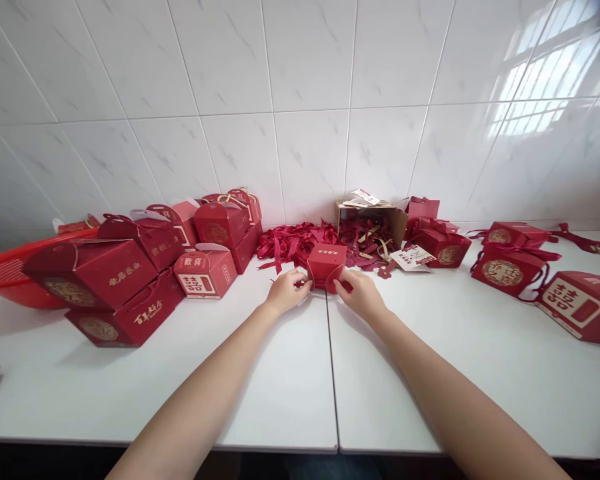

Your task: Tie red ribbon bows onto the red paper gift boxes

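A small red gift box (327, 260) with gold lettering on its upper panel rests on the white table, near the seam. My left hand (286, 291) grips the box's left side, with fingers bent at the flap edge. On the opposite side my right hand (361, 293) pinches the lower right flap with thumb and fingers. The curved flaps face me and stand partly apart. A heap of red ribbons (293, 241) lies just behind. What the fingertips press on underneath is partly hidden.
Stacked red boxes (130, 320) and a red plastic basket (30, 293) stand at the left. An opened carton (397, 227) of tags and ribbons sits at the back, beside a white card (413, 258). Ribbon-tied boxes (505, 270) are at the right. A tiled wall (310, 160) rises behind the table (280, 393).
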Demonstrator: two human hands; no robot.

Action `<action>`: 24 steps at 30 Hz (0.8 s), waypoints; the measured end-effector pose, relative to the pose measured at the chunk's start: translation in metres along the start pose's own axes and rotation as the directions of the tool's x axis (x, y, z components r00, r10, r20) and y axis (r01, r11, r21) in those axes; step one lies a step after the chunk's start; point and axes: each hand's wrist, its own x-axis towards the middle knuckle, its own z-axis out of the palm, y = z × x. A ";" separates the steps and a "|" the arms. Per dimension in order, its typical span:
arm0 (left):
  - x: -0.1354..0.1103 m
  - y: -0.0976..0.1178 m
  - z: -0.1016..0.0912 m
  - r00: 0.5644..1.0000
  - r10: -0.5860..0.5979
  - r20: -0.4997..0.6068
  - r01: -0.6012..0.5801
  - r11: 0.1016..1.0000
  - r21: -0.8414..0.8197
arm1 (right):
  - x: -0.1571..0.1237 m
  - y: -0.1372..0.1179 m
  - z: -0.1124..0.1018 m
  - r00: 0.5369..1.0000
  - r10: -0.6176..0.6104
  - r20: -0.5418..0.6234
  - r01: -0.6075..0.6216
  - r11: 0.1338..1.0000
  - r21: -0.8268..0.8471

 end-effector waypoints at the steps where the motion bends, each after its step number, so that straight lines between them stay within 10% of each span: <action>1: -0.001 0.002 -0.001 1.000 -0.001 -0.010 0.001 1.000 0.018 | -0.001 -0.001 -0.001 1.000 0.010 0.007 -0.010 1.000 -0.022; 12: -0.001 0.008 0.000 0.999 -0.027 -0.021 0.029 0.997 0.069 | 0.004 0.006 -0.012 0.948 0.315 0.048 -0.295 0.923 -0.246; 24: 0.004 -0.010 -0.001 0.988 -0.148 -0.046 0.153 0.980 0.129 | 0.006 0.019 -0.021 0.906 0.382 -0.180 -0.400 0.913 -0.077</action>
